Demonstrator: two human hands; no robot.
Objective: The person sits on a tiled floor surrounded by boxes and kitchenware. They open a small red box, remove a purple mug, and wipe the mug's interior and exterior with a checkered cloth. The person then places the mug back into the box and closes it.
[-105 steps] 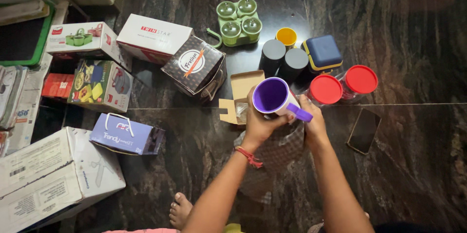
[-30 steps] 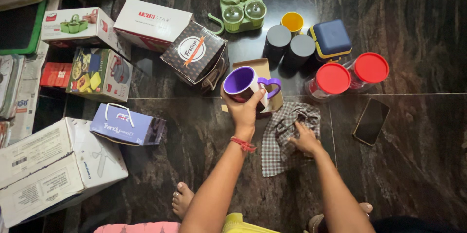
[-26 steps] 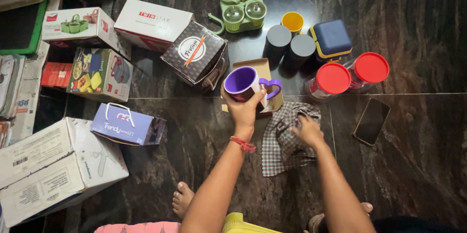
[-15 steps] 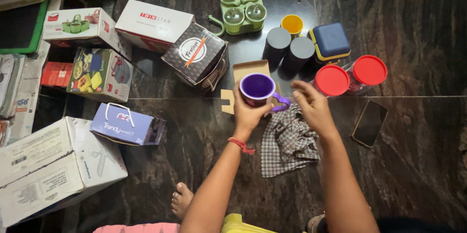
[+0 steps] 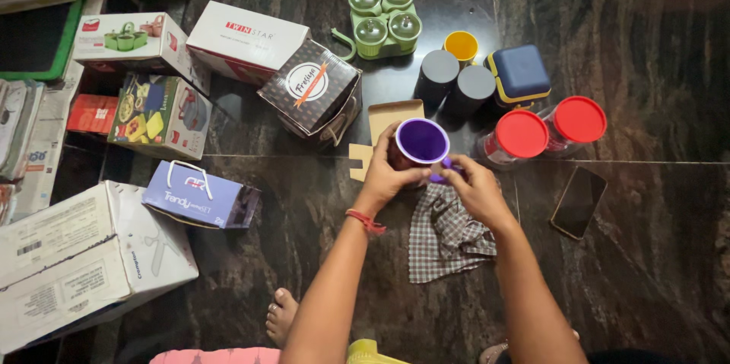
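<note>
Purple mug (image 5: 423, 141) held upright over an open cardboard box (image 5: 389, 118): left hand (image 5: 388, 173) fingers wrapped round its side, right hand (image 5: 473, 186) fingers closed at the handle, steadying it. Checked cloth (image 5: 443, 236) lies just below. Two red-lidded jars (image 5: 522, 134) crowd the right; bare floor (image 5: 654, 273) lies further right.

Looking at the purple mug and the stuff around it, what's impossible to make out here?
Head view only:
- Purple mug: its handle is mostly covered by the right hand; its outer wall by the left hand.
- Small open carton: its inside is blocked by the mug.
- Checked cloth: its top edge lies under the right hand.
- Phone: dark screen, nothing readable.
</note>
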